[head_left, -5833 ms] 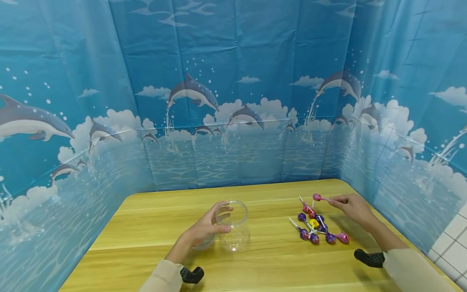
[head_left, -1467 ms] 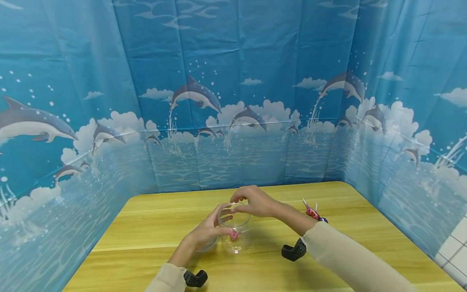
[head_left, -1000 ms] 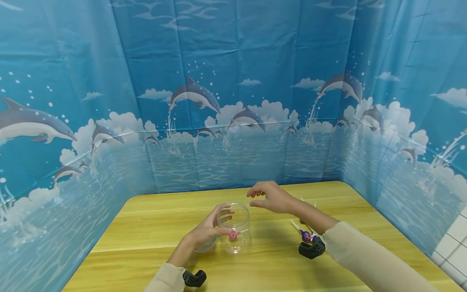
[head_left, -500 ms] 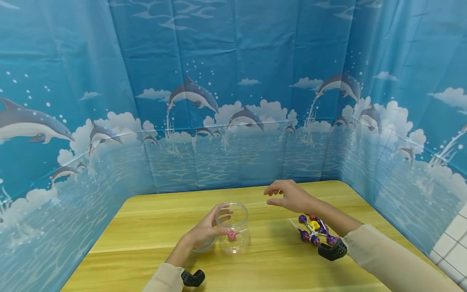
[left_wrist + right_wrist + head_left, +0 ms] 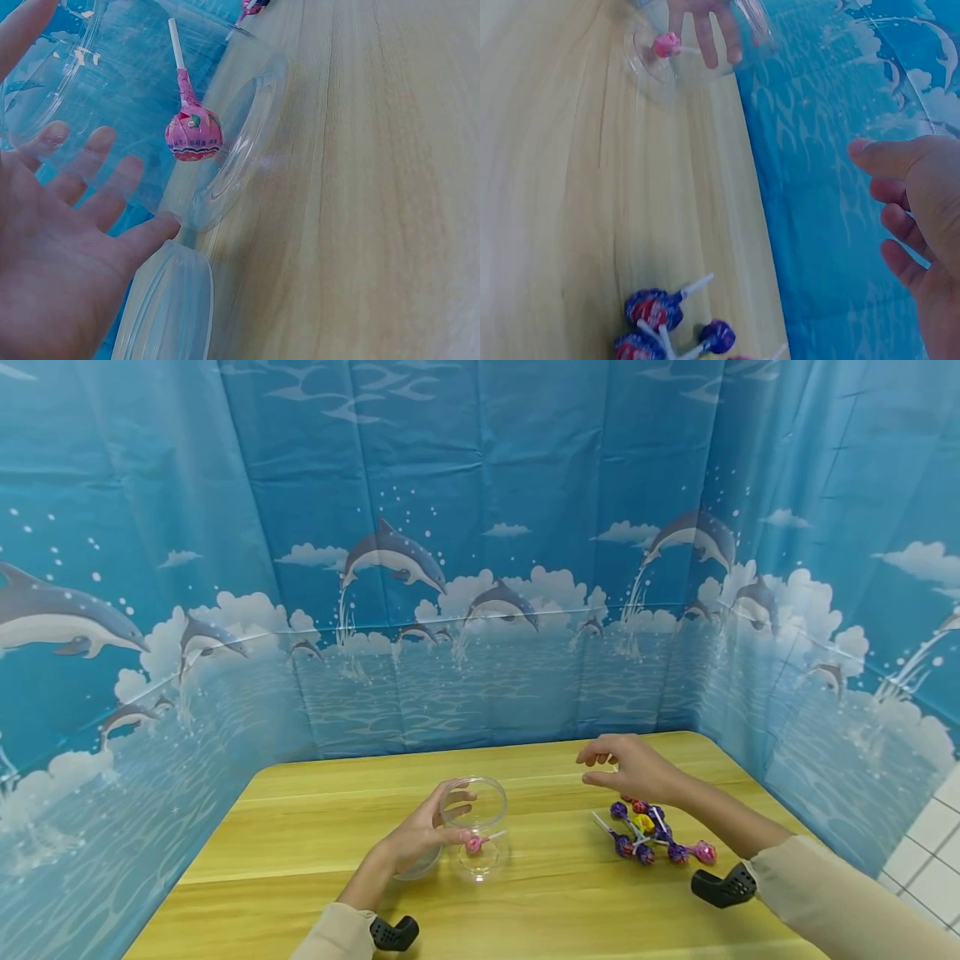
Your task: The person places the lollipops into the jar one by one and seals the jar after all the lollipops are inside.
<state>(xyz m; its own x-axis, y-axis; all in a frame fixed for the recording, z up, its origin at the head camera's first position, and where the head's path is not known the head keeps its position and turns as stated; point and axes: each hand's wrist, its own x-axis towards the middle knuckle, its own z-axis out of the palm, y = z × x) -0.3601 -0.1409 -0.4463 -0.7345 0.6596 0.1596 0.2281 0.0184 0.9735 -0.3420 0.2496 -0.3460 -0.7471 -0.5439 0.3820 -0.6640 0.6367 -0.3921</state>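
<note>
My left hand holds a clear plastic jar upright, thumb at its front and fingers round the far side. Inside lies one pink-wrapped lollipop, its head low and its white stick slanting up. Behind the left hand, a clear round lid lies partly hidden. My right hand hovers over the far edge of a lollipop pile, fingers loosely bent and nothing between them. Purple lollipops, a yellow one and a pink one show there; some sticks are hidden by the hand.
A pale wooden table carries everything. A blue dolphin-print curtain hangs along its back and sides. White tiles show at the far right.
Earlier the right hand held the pink lollipop by its stick near the pile. It was let go inside the jar, and the empty hand moved back right over the pile. The left hand stayed.
</note>
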